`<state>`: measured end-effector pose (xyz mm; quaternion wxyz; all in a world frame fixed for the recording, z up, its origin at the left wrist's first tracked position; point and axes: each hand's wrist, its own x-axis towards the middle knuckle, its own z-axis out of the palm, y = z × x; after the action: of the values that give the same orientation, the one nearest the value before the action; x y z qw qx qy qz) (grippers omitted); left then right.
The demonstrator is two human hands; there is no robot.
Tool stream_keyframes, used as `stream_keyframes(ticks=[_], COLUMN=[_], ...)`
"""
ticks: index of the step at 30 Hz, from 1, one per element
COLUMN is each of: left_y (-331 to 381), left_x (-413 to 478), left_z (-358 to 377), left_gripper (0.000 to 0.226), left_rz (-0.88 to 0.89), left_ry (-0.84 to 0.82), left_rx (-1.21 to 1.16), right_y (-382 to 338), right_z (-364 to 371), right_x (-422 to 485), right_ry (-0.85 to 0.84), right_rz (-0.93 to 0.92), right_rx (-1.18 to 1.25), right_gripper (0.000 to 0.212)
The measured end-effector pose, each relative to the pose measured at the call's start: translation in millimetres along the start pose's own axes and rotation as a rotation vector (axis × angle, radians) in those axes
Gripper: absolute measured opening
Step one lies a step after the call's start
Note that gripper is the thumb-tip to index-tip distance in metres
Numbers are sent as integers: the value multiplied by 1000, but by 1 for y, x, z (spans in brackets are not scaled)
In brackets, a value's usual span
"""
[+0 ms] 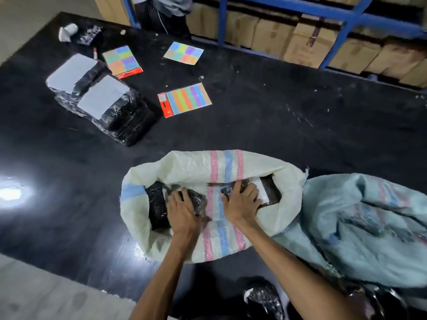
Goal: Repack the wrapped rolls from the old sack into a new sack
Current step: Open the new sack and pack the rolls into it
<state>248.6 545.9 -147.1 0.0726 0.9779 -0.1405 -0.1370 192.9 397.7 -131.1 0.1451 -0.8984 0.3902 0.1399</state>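
A cream woven sack with pink and blue stripes lies open-mouthed on the black table. Both my hands reach into its mouth. My left hand rests with spread fingers on a black plastic-wrapped roll inside the sack's left side. Over on the right side, my right hand presses on another wrapped roll that bears a white label. A pale blue sack, crumpled, lies to the right. More wrapped rolls show at the bottom edge below it.
Two large wrapped bundles with grey labels lie at the table's left. Three colourful sheets are spread on the table's far part. A person stands at the far edge. Blue racking with cartons lines the back.
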Motion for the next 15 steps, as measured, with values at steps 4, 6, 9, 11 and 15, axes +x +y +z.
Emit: stream_keyframes(ticks=[4,6,9,11,15], left_y=[-5,-9,-10,-1,15], left_x=[-5,-7,-11,-19,-55], left_z=[11,15,9,-4,-35], left_gripper=[88,92,101,108,67], left_rz=[45,12,0,12,204], left_ry=[49,-21,-77,-102,85], left_rx=[69,61,-2,-92,-244], right_y=[2,5,12,27,84], right_z=[11,10,3,-7,-41], right_x=[0,3,3,-8,-55], right_ry=[114,146,119,122,210], right_rz=[-38,-40,-59,-113,-274], right_rx=[-67,-104,-50,80,369], right_gripper=[62,67,69,65,56])
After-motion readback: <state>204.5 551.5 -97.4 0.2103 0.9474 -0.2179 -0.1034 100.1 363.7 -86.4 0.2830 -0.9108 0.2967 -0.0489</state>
